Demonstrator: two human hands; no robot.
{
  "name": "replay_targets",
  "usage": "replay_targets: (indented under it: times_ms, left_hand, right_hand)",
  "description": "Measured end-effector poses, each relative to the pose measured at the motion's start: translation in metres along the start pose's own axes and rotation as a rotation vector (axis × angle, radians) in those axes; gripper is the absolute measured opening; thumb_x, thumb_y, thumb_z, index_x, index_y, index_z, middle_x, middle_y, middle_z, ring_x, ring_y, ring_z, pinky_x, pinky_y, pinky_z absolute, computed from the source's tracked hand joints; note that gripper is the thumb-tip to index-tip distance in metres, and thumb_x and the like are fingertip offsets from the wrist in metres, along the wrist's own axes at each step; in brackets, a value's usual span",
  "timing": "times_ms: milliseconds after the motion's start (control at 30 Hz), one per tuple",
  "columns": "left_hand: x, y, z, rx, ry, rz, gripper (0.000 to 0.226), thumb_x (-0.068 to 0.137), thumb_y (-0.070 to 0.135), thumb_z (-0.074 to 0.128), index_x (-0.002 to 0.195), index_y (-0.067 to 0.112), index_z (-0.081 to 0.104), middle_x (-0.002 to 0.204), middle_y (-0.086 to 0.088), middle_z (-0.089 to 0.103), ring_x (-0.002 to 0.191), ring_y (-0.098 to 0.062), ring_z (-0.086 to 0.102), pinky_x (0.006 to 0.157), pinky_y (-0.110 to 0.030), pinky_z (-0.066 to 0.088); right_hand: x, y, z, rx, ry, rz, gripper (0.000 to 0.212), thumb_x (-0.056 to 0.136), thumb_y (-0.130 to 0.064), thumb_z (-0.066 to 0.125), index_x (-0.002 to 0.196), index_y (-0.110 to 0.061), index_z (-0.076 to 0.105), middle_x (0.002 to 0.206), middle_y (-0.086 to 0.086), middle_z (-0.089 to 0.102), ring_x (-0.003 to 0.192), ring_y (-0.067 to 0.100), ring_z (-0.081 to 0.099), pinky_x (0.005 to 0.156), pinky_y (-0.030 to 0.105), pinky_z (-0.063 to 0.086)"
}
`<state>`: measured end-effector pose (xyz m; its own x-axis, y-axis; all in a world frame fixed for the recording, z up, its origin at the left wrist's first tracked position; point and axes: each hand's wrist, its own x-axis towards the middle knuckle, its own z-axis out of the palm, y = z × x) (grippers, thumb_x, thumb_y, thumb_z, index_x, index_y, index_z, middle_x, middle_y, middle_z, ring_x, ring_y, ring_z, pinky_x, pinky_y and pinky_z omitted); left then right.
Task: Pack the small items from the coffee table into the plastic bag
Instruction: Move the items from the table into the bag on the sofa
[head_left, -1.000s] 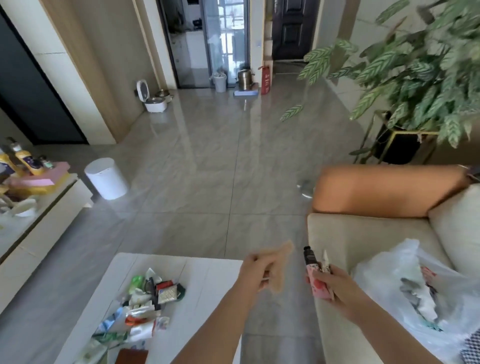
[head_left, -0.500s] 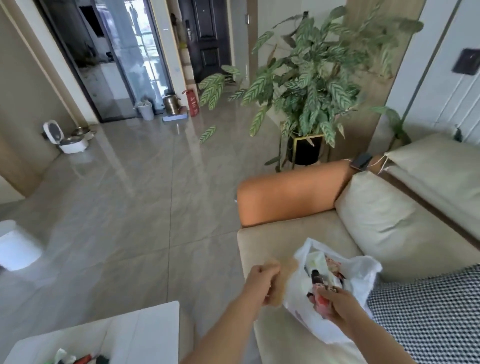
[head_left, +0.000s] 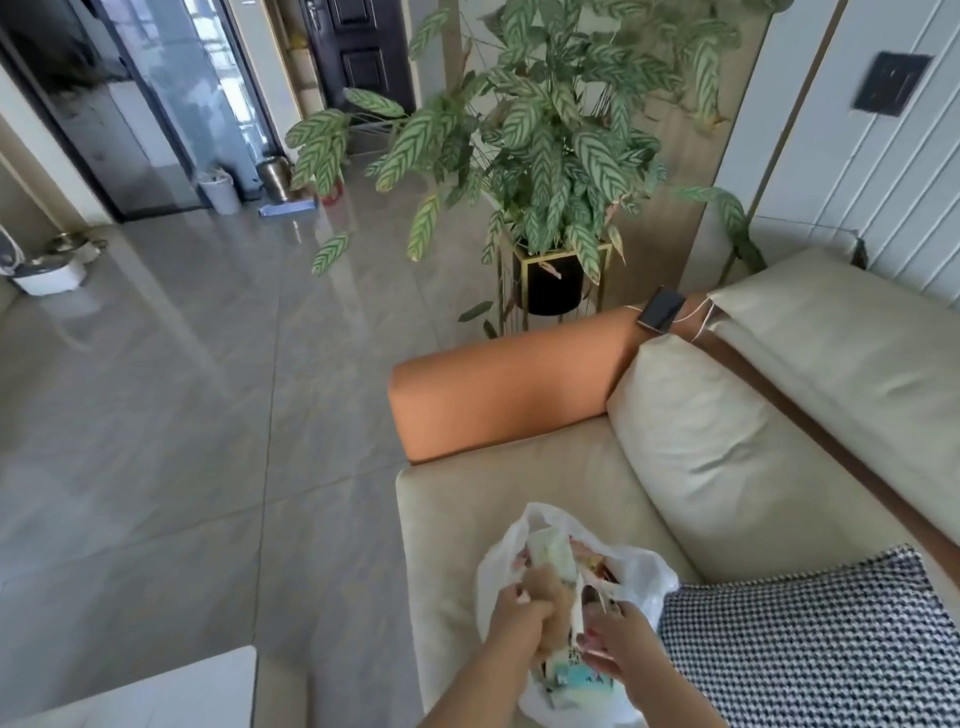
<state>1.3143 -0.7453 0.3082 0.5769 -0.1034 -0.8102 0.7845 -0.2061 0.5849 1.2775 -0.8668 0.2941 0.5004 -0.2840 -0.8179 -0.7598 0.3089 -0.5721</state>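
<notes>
L hand (head_left: 519, 608) grips plastic bag (head_left: 644, 574) rim on sofa seat (head_left: 457, 519); R hand (head_left: 613, 644) pinches small items (head_left: 574, 621) at bag mouth.

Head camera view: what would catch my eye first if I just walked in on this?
Probably the big striped-leaf plant in its black pot behind the sofa's orange armrest. Then, at the bottom, the left hand and right hand working at the mouth of a white plastic bag on the beige sofa seat.
</notes>
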Motion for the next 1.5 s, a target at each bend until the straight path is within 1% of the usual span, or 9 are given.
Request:
replay_targets:
  times_ms: [100, 200, 333, 533, 700, 867, 1067, 1267, 1500]
  left_hand:
    - [0.008, 0.006, 0.005, 0.078, -0.011, 0.011, 0.054, 0.084, 0.018, 0.062, 0.134, 0.018, 0.040, 0.114, -0.005, 0.058, 0.096, -0.020, 0.059, 0.081, -0.030, 0.051]
    - [0.007, 0.006, -0.001, 0.128, -0.018, 0.027, 0.012, 0.081, 0.024, 0.063, 0.089, 0.022, 0.054, 0.077, 0.001, 0.055, 0.067, -0.013, 0.054, 0.066, -0.025, 0.047]
    - [0.003, -0.011, -0.028, 0.182, -0.060, 0.013, 0.033, 0.088, 0.013, 0.056, 0.120, 0.015, 0.050, 0.096, -0.007, 0.058, 0.075, -0.018, 0.057, 0.060, -0.021, 0.045]
    - [-0.017, -0.048, -0.102, 0.278, 0.052, 0.031, 0.011, 0.089, 0.018, 0.051, 0.084, 0.026, 0.057, 0.092, -0.002, 0.060, 0.078, -0.016, 0.057, 0.061, -0.021, 0.044]
    - [-0.033, -0.091, -0.182, 0.218, 0.163, -0.024, 0.016, 0.088, 0.007, 0.057, 0.103, 0.008, 0.063, 0.105, -0.013, 0.061, 0.087, -0.024, 0.061, 0.078, -0.034, 0.049]
    - [-0.066, -0.140, -0.267, 0.028, 0.274, 0.000, 0.010, 0.089, 0.001, 0.058, 0.087, 0.010, 0.055, 0.074, -0.001, 0.053, 0.032, 0.004, 0.049, 0.039, -0.010, 0.037]
    - [-0.119, -0.205, -0.369, -0.005, 0.397, -0.010, 0.020, 0.094, 0.016, 0.051, 0.105, 0.005, 0.064, 0.094, -0.012, 0.063, 0.081, -0.018, 0.056, 0.064, -0.020, 0.046]
    - [-0.165, -0.284, -0.465, -0.231, 0.511, -0.096, 0.021, 0.086, 0.005, 0.058, 0.068, 0.014, 0.054, 0.062, -0.002, 0.053, 0.052, -0.013, 0.049, 0.042, -0.014, 0.035]
    - [-0.192, -0.347, -0.539, -0.357, 0.610, -0.133, 0.015, 0.088, 0.013, 0.057, 0.074, 0.013, 0.054, 0.066, 0.000, 0.054, 0.055, -0.011, 0.050, 0.048, -0.016, 0.036]
  right_hand:
    - [0.008, -0.006, -0.001, -0.093, 0.080, -0.091, 0.037, 0.096, -0.010, 0.048, 0.132, -0.006, 0.041, 0.089, 0.014, 0.054, 0.080, 0.025, 0.052, 0.068, 0.038, 0.053]
    - [0.012, -0.004, 0.000, -0.133, 0.072, -0.098, 0.031, 0.086, 0.002, 0.054, 0.115, -0.009, 0.050, 0.095, 0.020, 0.054, 0.079, 0.024, 0.048, 0.086, 0.048, 0.052]
    - [0.016, 0.006, 0.008, -0.254, 0.040, -0.110, 0.043, 0.088, 0.001, 0.053, 0.129, -0.002, 0.042, 0.091, 0.012, 0.049, 0.076, 0.023, 0.047, 0.069, 0.036, 0.048]
    - [0.007, 0.032, 0.053, -0.582, -0.101, -0.155, 0.028, 0.089, 0.001, 0.050, 0.116, -0.001, 0.057, 0.075, 0.005, 0.056, 0.065, 0.018, 0.053, 0.052, 0.020, 0.042]
    - [-0.015, 0.056, 0.126, -1.070, -0.250, -0.402, 0.021, 0.087, -0.007, 0.050, 0.098, -0.012, 0.066, 0.102, 0.005, 0.063, 0.095, 0.020, 0.059, 0.082, 0.026, 0.045]
    - [-0.057, 0.086, 0.221, -1.314, -0.370, -0.553, 0.014, 0.089, -0.012, 0.048, 0.093, -0.019, 0.060, 0.098, 0.000, 0.060, 0.094, 0.014, 0.054, 0.077, 0.024, 0.035]
    - [-0.116, 0.141, 0.336, -1.506, -0.485, -0.656, 0.026, 0.093, -0.021, 0.048, 0.113, -0.013, 0.063, 0.122, 0.004, 0.064, 0.117, 0.018, 0.056, 0.090, 0.020, 0.039]
    - [-0.164, 0.202, 0.425, -1.624, -0.634, -0.772, 0.015, 0.093, -0.019, 0.046, 0.085, -0.018, 0.059, 0.100, 0.002, 0.067, 0.103, 0.019, 0.062, 0.077, 0.024, 0.042]
    - [-0.200, 0.251, 0.517, -1.735, -0.781, -0.830, 0.026, 0.097, -0.024, 0.043, 0.112, -0.013, 0.061, 0.114, 0.001, 0.066, 0.105, 0.016, 0.061, 0.082, 0.023, 0.045]
